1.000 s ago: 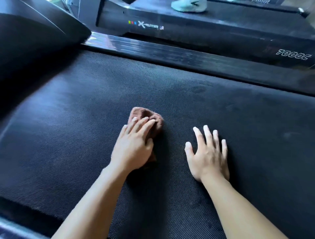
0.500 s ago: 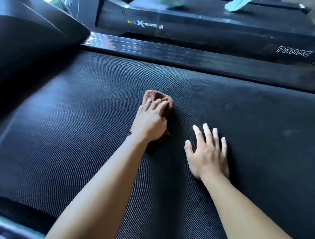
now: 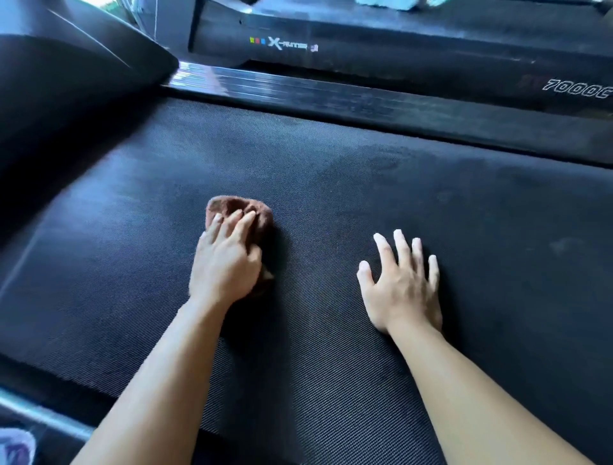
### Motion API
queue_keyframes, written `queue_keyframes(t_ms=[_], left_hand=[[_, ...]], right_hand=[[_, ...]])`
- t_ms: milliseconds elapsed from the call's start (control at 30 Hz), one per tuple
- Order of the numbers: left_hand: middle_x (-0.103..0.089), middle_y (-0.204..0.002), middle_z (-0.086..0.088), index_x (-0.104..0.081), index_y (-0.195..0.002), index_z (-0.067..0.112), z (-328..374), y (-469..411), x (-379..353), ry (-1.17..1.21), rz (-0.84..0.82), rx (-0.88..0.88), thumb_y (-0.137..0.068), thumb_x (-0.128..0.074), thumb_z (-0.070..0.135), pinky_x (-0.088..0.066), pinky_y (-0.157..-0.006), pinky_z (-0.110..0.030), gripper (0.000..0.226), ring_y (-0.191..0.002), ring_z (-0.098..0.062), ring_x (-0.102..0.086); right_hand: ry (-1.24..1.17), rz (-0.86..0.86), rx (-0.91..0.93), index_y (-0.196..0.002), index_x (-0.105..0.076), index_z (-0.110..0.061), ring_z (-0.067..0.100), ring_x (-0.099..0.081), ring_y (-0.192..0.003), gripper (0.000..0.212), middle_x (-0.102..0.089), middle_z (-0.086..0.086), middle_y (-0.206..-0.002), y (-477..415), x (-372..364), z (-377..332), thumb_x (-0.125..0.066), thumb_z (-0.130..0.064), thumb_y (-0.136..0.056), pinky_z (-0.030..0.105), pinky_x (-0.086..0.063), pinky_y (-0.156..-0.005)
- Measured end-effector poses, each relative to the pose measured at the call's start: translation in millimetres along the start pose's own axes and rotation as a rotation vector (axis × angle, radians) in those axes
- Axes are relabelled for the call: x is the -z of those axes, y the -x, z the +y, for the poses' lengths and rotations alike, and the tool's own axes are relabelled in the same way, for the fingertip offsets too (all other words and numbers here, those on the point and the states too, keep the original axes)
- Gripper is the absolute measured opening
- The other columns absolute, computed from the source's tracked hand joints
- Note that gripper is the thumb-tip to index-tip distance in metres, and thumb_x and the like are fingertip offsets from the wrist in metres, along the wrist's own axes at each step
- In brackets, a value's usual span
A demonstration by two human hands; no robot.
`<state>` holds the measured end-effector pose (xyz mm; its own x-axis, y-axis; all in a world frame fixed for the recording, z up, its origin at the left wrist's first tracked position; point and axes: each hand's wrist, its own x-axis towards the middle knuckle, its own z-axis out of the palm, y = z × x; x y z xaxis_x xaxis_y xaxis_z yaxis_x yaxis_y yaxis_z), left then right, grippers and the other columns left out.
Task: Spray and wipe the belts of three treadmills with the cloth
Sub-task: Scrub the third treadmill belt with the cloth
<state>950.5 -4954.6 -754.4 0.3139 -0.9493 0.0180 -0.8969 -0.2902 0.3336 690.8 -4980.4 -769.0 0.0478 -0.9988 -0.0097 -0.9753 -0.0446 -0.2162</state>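
A bunched brown cloth (image 3: 240, 208) lies on the black textured treadmill belt (image 3: 331, 186). My left hand (image 3: 227, 262) lies on top of the cloth with its fingers stretched over it, pressing it onto the belt; a bit of cloth shows from under the palm. My right hand (image 3: 403, 287) rests flat on the belt to the right of the cloth, fingers spread, holding nothing. No spray bottle is in view.
The dark motor hood (image 3: 66, 86) rises at the left. A glossy side rail (image 3: 365, 106) borders the belt's far edge, with a neighbouring treadmill (image 3: 431, 49) behind it and pale shoes (image 3: 388, 4) on it. The near rail (image 3: 39, 415) runs at bottom left.
My left hand pushed the cloth away and to the right, then drew it back leftward and towards me. My right hand stayed planted on the belt.
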Motion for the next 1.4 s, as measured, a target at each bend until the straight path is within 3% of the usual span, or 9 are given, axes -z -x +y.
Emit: queue_keyframes(t_ms=[167, 300, 367, 500, 733, 1000, 1167, 1267, 1400], left_hand=[[-0.024, -0.164, 0.006, -0.028, -0.155, 0.032, 46, -21, -21, -0.017, -0.040, -0.093, -0.094, -0.047, 0.034, -0.010, -0.125, -0.040, 0.064, -0.153, -0.022, -0.011], [-0.031, -0.161, 0.007, -0.032, -0.154, 0.033, 66, 26, -27, -0.008, -0.091, -0.295, -0.089, -0.042, 0.036, -0.016, -0.123, -0.043, 0.066, -0.153, -0.022, -0.016], [-0.031, -0.161, 0.010, -0.033, -0.153, 0.035, 62, 64, -22, -0.010, -0.123, -0.359, -0.086, -0.033, 0.041, -0.012, -0.125, -0.039, 0.067, -0.153, -0.020, -0.016], [-0.029, -0.161, 0.014, -0.033, -0.153, 0.038, 27, 111, -7, -0.018, -0.146, -0.309, -0.086, -0.031, 0.046, -0.009, -0.123, -0.036, 0.068, -0.153, -0.015, -0.014], [-0.023, -0.165, 0.004, -0.029, -0.155, 0.030, 39, 67, -10, -0.034, -0.087, -0.022, -0.094, -0.048, 0.033, -0.012, -0.124, -0.044, 0.064, -0.153, -0.024, -0.011], [-0.029, -0.162, 0.004, -0.034, -0.153, 0.028, 124, 100, -30, -0.045, -0.167, -0.279, -0.087, -0.042, 0.035, -0.019, -0.121, -0.044, 0.067, -0.152, -0.027, -0.017], [-0.038, -0.158, 0.006, -0.040, -0.151, 0.030, 119, 173, -29, -0.057, -0.210, -0.453, -0.086, -0.036, 0.041, -0.025, -0.120, -0.049, 0.066, -0.150, -0.025, -0.026], [-0.036, -0.158, 0.006, -0.037, -0.151, 0.032, 84, 193, -21, -0.080, -0.196, -0.411, -0.086, -0.038, 0.041, -0.026, -0.120, -0.051, 0.066, -0.150, -0.024, -0.026], [-0.036, -0.159, 0.001, -0.038, -0.151, 0.028, 52, 175, -9, -0.058, -0.117, -0.200, -0.086, -0.038, 0.042, -0.026, -0.119, -0.052, 0.067, -0.150, -0.027, -0.025]], right_hand=[[-0.020, -0.010, 0.008, -0.154, -0.021, -0.036, 0.023, -0.001, -0.152, 0.062, -0.008, -0.002, -0.166, 0, 2, 1, -0.029, -0.056, -0.096, 0.048, 0.002, -0.122], [-0.069, -0.014, 0.026, -0.153, -0.026, -0.032, 0.023, -0.003, -0.152, 0.060, -0.012, -0.001, -0.165, 2, 3, 4, -0.038, -0.052, -0.097, 0.046, 0.002, -0.123], [-0.114, -0.016, 0.053, -0.151, -0.033, -0.028, 0.025, -0.006, -0.152, 0.059, -0.016, 0.002, -0.165, 4, 6, 8, -0.042, -0.049, -0.097, 0.045, 0.000, -0.123], [-0.184, -0.003, 0.092, -0.146, -0.043, -0.022, 0.028, -0.013, -0.151, 0.056, -0.024, 0.006, -0.162, 27, 20, 21, -0.041, -0.047, -0.095, 0.044, -0.006, -0.123], [-0.111, -0.001, 0.033, -0.145, -0.044, -0.024, 0.029, -0.017, -0.150, 0.070, -0.026, 0.005, -0.161, 104, 39, 74, -0.021, -0.058, -0.088, 0.046, -0.010, -0.122], [0.041, -0.039, -0.040, -0.150, -0.038, -0.027, 0.034, -0.023, -0.148, 0.067, -0.027, 0.008, -0.161, 169, 35, 125, -0.024, -0.058, -0.092, 0.056, -0.016, -0.119], [0.054, -0.026, -0.036, -0.152, -0.036, -0.027, 0.035, -0.022, -0.148, 0.067, -0.024, 0.008, -0.162, 176, 32, 125, -0.025, -0.057, -0.093, 0.058, -0.017, -0.119], [0.066, -0.002, -0.034, -0.153, -0.033, -0.028, 0.034, -0.019, -0.149, 0.066, -0.021, 0.007, -0.163, 177, 28, 127, -0.026, -0.058, -0.093, 0.057, -0.015, -0.119], [0.055, 0.025, -0.038, -0.151, -0.034, -0.029, 0.032, -0.018, -0.150, 0.066, -0.021, 0.006, -0.164, 175, 27, 126, -0.028, -0.057, -0.093, 0.057, -0.014, -0.120]])
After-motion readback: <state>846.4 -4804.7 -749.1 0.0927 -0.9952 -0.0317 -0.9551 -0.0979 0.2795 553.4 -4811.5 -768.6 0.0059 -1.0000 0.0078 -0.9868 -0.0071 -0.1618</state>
